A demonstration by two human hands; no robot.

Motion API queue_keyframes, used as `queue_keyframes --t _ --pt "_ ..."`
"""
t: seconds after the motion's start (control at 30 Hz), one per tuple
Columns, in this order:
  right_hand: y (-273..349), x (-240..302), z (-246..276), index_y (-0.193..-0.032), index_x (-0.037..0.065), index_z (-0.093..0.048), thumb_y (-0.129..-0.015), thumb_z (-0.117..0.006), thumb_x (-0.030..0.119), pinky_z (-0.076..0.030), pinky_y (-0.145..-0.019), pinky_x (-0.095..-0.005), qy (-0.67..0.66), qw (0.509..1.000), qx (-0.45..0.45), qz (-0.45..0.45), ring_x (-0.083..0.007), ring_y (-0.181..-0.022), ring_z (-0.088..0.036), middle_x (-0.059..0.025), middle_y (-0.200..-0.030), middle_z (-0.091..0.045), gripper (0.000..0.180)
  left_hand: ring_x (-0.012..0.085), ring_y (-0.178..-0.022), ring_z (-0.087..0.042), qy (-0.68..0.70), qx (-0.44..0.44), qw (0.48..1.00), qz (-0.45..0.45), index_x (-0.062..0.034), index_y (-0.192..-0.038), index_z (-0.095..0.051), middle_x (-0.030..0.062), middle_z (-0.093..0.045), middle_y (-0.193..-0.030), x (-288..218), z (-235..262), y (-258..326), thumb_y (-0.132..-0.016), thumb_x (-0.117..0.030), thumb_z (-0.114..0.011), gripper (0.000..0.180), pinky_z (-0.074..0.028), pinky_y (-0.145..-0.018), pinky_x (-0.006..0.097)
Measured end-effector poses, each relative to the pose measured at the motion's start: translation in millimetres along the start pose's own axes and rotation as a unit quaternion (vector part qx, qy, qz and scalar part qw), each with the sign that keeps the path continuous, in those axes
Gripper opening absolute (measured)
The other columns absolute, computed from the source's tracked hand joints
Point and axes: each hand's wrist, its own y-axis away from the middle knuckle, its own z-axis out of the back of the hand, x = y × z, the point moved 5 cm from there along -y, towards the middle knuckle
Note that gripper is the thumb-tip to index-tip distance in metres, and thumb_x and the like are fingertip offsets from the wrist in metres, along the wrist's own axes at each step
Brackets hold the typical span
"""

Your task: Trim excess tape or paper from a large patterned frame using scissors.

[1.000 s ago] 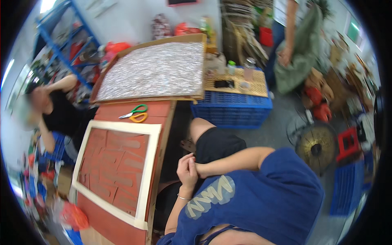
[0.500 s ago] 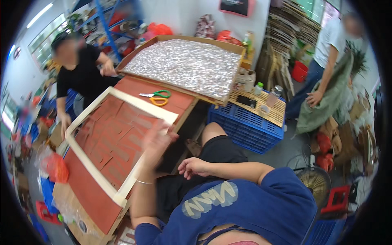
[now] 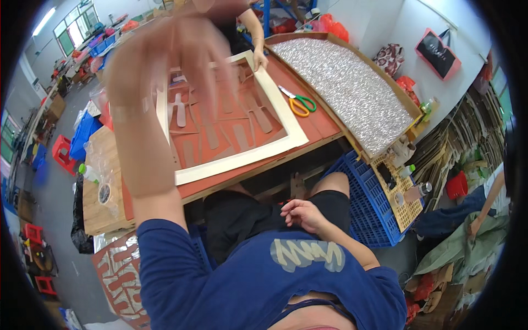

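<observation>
A cream rectangular frame (image 3: 242, 157) is laid on the red table (image 3: 324, 124), paddle-shaped brown cut-outs (image 3: 241, 137) showing within. Above it, the left hand (image 3: 176, 52) is blurred; finger spread cannot be told. Fingers of the right hand (image 3: 305, 215) are loosely curled. Rightward, a shallow tray (image 3: 297, 37) is filled with glittering slivers (image 3: 341, 88).

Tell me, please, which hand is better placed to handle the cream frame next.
Probably the left: the left hand, blurred, is raised in front of the cream frame, fingers extended, though contact cannot be told. The right hand is loosely curled by the black shorts, apart from the frame.
</observation>
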Motion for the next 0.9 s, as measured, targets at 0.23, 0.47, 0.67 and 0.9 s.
queue_keyframes --t 0.23,0.47,0.67,0.9 --pt "21.7 32.3 1.5 -0.094 -0.002 -0.059 -0.080 -0.045 -0.004 -0.053 -0.061 -0.0301 -0.023 0.997 -0.006 0.079 -0.0161 -0.066 -0.060 -0.0125 -0.086 -0.062 0.020 0.0164 -0.100 -0.058 0.562 0.278 0.745 0.229 -0.0005 -0.121 -0.049 0.0089 -0.058 -0.114 13.3 -129.9 -55.8 -0.094 -0.020 -0.046 0.033 -0.043 -0.089 0.030" --pt "10.8 -30.0 35.0 -0.117 -0.001 -0.045 -0.090 -0.044 0.006 -0.055 -0.056 -0.0366 -0.085 0.993 -0.063 0.054 -0.0220 -0.066 -0.062 -0.0145 -0.096 -0.058 0.027 0.0282 -0.086 -0.065 0.460 0.555 0.449 0.528 0.0029 -0.109 -0.059 0.0191 -0.065 -0.094 -74.8 -49.0 309.1 -0.082 -0.010 -0.064 0.031 -0.051 -0.081 0.039" --pt "-37.6 -19.7 62.9 -0.109 -0.004 -0.045 -0.097 -0.032 0.040 -0.043 -0.034 -0.0334 0.008 0.971 -0.193 0.137 -0.0194 -0.039 -0.052 -0.0159 -0.069 -0.059 0.047 0.0212 -0.067 -0.061 0.338 0.373 0.447 0.739 0.0015 -0.084 -0.059 0.0090 -0.061 -0.077 48.0 -100.9 628.3 -0.084 -0.002 -0.054 0.006 -0.053 -0.066 0.033" --pt "-76.7 -32.4 100.4 -0.081 -0.003 -0.051 -0.087 -0.049 0.049 -0.043 -0.035 -0.0327 0.077 0.949 -0.300 0.061 -0.0210 -0.039 -0.051 -0.0132 -0.055 -0.052 0.052 0.0240 -0.069 -0.061 0.155 0.440 0.395 0.792 0.0062 -0.087 -0.057 0.0122 -0.059 -0.077 71.1 -89.6 642.8 -0.085 -0.003 -0.050 0.011 -0.053 -0.062 0.034"
